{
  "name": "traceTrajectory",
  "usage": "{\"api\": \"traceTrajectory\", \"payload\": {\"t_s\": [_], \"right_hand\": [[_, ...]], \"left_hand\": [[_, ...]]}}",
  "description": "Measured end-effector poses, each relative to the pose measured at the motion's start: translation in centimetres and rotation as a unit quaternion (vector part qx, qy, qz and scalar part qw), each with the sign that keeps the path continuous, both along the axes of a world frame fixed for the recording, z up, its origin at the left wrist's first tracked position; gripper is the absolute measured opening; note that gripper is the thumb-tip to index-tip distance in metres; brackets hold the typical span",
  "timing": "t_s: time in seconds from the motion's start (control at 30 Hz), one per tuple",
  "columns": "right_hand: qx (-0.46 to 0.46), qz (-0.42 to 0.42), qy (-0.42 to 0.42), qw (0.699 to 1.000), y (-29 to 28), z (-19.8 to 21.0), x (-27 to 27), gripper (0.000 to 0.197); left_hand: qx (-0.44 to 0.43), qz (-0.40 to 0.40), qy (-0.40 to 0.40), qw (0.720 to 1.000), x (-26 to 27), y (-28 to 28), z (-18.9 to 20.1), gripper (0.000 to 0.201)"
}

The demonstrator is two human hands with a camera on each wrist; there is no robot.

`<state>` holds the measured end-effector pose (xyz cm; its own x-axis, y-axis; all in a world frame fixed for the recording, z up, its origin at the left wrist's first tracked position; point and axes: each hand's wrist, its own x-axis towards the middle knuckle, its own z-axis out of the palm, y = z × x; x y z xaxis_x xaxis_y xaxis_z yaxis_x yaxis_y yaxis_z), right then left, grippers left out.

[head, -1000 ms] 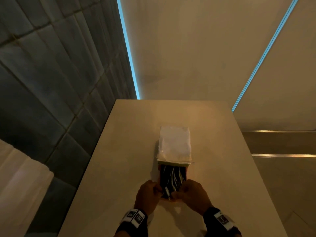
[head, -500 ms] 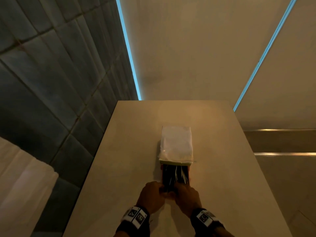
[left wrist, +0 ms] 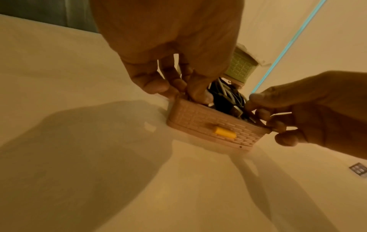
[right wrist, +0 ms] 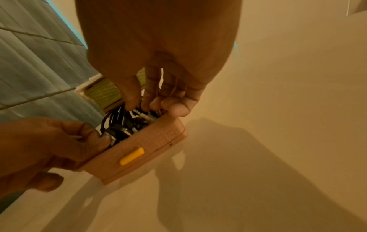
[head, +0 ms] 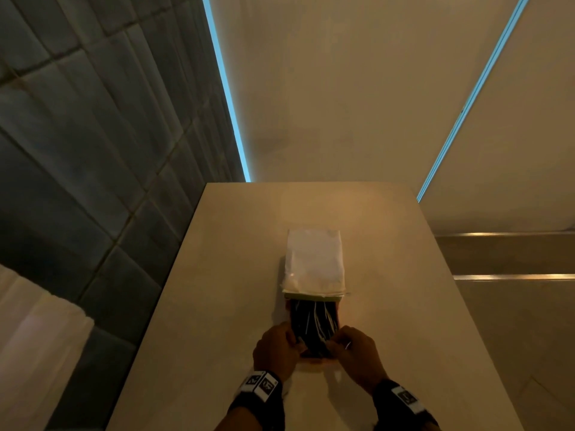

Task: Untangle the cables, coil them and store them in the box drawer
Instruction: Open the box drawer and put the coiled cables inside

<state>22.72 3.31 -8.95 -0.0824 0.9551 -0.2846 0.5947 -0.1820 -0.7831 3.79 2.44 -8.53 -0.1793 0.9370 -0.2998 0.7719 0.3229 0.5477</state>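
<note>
The box (head: 314, 259), its top white, stands mid-table with its peach drawer (left wrist: 210, 124) pulled out toward me. The drawer has a yellow handle (right wrist: 132, 156) and is packed with black and white cables (head: 314, 325). My left hand (head: 275, 346) curls over the drawer's left front corner, its fingertips (left wrist: 198, 95) inside the rim against the cables (left wrist: 224, 95). At the right front corner my right hand (head: 357, 353) has its fingers (right wrist: 155, 100) curled down among the cables (right wrist: 119, 125). A thin white cable runs between those fingers.
The box and drawer lie on a beige table (head: 217, 275) that runs away from me. A green drawer front (left wrist: 241, 66) sits above the open one. A dark tiled wall (head: 93, 150) lies left of the table, and steps (head: 513, 275) drop to the right.
Half a second ago both hands met at the drawer's front middle. They have since spread to its two front corners, fingers still in the cables.
</note>
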Motion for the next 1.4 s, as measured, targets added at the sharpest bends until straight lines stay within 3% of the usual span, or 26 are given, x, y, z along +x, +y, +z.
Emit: {"api": "traceTrajectory", "payload": {"t_s": [0.27,0.43,0.5,0.73,0.93,1.1,1.2,1.3,1.4], "right_hand": [[-0.048,0.009,-0.093,0.994,0.7,-0.7,-1.3,0.029],[-0.046,0.053,-0.042,0.997,0.6,0.0,-0.9,0.030],[-0.049,0.060,-0.017,0.997,0.6,0.4,-0.4,0.032],[-0.129,-0.050,0.016,0.990,1.4,0.3,-1.5,0.038],[-0.187,-0.212,0.135,0.950,2.5,0.2,-1.4,0.036],[-0.205,-0.221,0.196,0.933,5.5,0.9,-1.6,0.017],[-0.195,-0.213,0.187,0.939,7.1,0.8,-1.5,0.015],[-0.150,-0.214,0.188,0.947,7.0,0.4,-0.7,0.028],[-0.069,-0.113,0.180,0.975,6.4,1.3,-0.1,0.043]], "left_hand": [[-0.011,-0.015,-0.044,0.999,-0.2,-0.5,-0.8,0.022],[-0.001,-0.003,-0.015,1.000,0.9,-0.7,-0.4,0.045],[-0.003,0.010,-0.013,1.000,1.3,-0.4,-0.7,0.044],[-0.007,0.057,-0.098,0.994,0.9,0.1,-0.8,0.035],[0.010,0.091,-0.149,0.985,0.2,0.6,-0.6,0.031],[0.053,0.081,-0.159,0.982,0.0,3.5,-0.1,0.025],[0.075,0.081,-0.151,0.982,-0.2,4.6,-0.5,0.015],[0.100,0.078,-0.144,0.981,-0.7,5.2,-1.0,0.031],[0.067,0.035,-0.144,0.987,-1.8,6.1,-0.6,0.064]]}}
